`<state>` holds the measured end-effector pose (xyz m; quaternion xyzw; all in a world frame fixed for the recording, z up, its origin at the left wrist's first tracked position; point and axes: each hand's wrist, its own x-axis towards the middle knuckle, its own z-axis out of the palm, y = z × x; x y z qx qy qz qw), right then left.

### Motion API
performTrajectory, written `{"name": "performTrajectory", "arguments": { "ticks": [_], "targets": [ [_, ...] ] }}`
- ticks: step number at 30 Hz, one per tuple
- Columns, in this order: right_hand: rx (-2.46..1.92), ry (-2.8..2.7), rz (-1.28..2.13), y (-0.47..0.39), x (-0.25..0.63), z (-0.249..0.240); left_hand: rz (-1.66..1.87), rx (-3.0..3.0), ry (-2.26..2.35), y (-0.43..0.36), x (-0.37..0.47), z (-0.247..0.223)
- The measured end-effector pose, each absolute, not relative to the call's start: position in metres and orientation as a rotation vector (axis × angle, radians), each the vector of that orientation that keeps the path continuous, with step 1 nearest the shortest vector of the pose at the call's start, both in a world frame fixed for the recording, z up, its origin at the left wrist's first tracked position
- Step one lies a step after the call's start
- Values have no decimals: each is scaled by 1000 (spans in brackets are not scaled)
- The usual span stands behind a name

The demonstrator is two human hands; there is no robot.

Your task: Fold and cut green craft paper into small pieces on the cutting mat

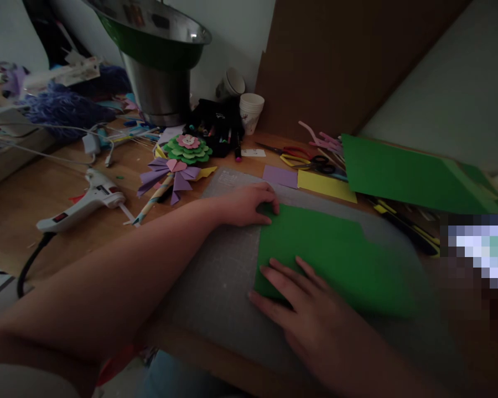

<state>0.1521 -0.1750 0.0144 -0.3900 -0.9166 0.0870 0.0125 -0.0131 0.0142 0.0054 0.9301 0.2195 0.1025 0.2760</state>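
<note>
A green sheet of paper (315, 237) lies on a grey cutting mat (216, 276). Its top edge steps down at the right, as if layers overlap, and its right end is blurred. At the upper left corner, my left hand (249, 204) arches with curved fingers touching the sheet; a gap shows between fingers and thumb. My right hand (319, 315) lies on the sheet's lower left part, fingers spread, with the thumb at the bottom edge. No object shows in the right hand. Part of the sheet is hidden under both hands.
Left of the mat are a hot glue gun (83, 202) and a paper flower (188, 145) with a striped stem. Behind lie purple paper (280, 176), yellow paper (327, 186) and scissors (311, 163). A black-yellow cutter (406, 226) and another green sheet (398, 174) are at right.
</note>
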Motion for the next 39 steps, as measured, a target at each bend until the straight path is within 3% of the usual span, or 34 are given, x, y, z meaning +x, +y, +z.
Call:
{"name": "performTrajectory", "arguments": {
  "ticks": [39],
  "targets": [
    [-1199,-2787,349,-173,156,22,275,2495,591,12,-14,7]
  ]
}}
